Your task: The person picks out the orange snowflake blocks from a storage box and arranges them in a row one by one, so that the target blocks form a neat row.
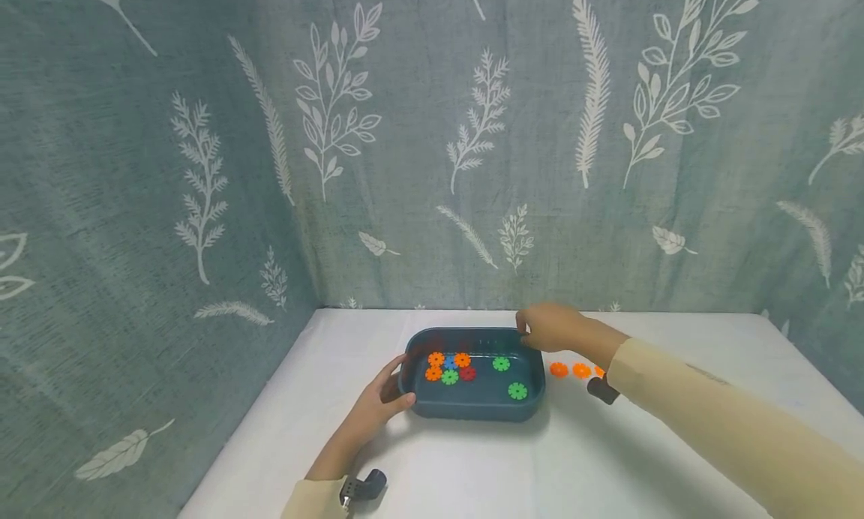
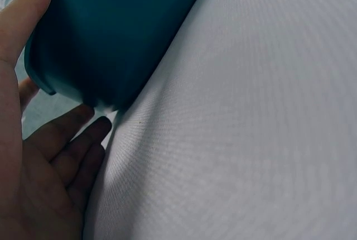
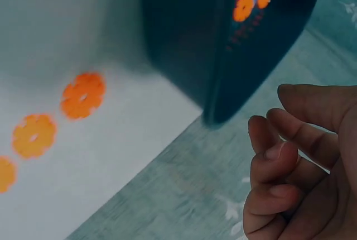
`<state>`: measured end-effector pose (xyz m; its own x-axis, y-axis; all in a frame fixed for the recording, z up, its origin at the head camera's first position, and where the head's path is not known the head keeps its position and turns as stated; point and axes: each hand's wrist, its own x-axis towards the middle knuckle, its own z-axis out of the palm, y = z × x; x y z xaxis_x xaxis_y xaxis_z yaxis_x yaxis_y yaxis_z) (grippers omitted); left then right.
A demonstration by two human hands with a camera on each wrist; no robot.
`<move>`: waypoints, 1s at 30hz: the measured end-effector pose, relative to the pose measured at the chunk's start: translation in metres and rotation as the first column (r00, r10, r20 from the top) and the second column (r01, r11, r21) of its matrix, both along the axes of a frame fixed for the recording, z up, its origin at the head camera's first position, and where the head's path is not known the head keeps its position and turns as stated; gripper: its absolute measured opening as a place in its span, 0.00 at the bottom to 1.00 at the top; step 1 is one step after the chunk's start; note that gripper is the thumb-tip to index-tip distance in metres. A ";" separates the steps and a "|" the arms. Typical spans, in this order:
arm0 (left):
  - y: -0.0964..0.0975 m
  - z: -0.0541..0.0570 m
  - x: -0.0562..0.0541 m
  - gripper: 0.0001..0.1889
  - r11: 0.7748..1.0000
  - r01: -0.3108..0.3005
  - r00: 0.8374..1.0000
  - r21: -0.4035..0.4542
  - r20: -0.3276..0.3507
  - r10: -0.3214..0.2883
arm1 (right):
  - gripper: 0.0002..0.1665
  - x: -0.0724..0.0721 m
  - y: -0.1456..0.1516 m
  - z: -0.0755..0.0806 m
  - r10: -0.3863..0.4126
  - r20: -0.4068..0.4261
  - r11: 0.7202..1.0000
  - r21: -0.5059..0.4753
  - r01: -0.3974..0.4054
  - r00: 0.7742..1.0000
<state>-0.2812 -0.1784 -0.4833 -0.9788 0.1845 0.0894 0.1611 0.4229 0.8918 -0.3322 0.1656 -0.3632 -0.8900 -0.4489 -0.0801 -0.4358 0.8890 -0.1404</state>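
A dark teal plastic tray [image 1: 472, 411] stands on the white table. My left hand [image 1: 374, 408] holds its left end, the thumb at the front corner and the fingers behind the rim. In the left wrist view the thumb [image 2: 30, 8] lies along the tray's edge, the other fingers under it. Over the back right corner is my right hand [image 1: 550, 328], fingers loosely curled; the right wrist view shows nothing between them. Inside lie notched plastic discs: orange discs [image 1: 433, 373], a blue disc [image 1: 450, 363], a red disc [image 1: 467, 373] and green discs [image 1: 517, 391].
Three orange discs [image 1: 559, 369] lie in a row on the table [image 1: 486, 466] right of the tray, the last partly hidden by the right wrist. A green leaf-patterned cloth [image 1: 418, 166] hangs behind the table and along its left side.
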 end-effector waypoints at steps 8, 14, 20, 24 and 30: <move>-0.006 -0.009 -0.013 0.40 1.000 0.020 1.000 -0.006 -0.020 -0.020 | 0.05 -0.002 -0.029 -0.005 0.046 0.023 0.999 -0.016 -0.046 0.999; -0.004 -0.003 -0.010 0.40 1.000 0.021 1.000 0.004 -0.019 -0.021 | 0.05 -0.009 -0.046 -0.019 0.045 0.062 0.998 -0.049 -0.042 0.997; -0.008 -0.014 -0.013 0.40 0.999 0.034 0.999 0.017 -0.032 -0.034 | 0.05 -0.011 -0.059 -0.037 0.010 0.112 0.996 -0.084 -0.001 0.994; -0.009 -0.015 -0.012 0.40 0.999 0.050 0.998 0.013 -0.037 -0.050 | 0.09 -0.014 -0.065 -0.049 0.017 0.097 0.997 -0.074 -0.010 0.995; -0.010 -0.015 -0.011 0.40 0.999 0.049 0.998 0.008 -0.038 -0.049 | 0.16 -0.014 -0.077 -0.060 0.028 0.101 0.995 -0.099 -0.018 0.994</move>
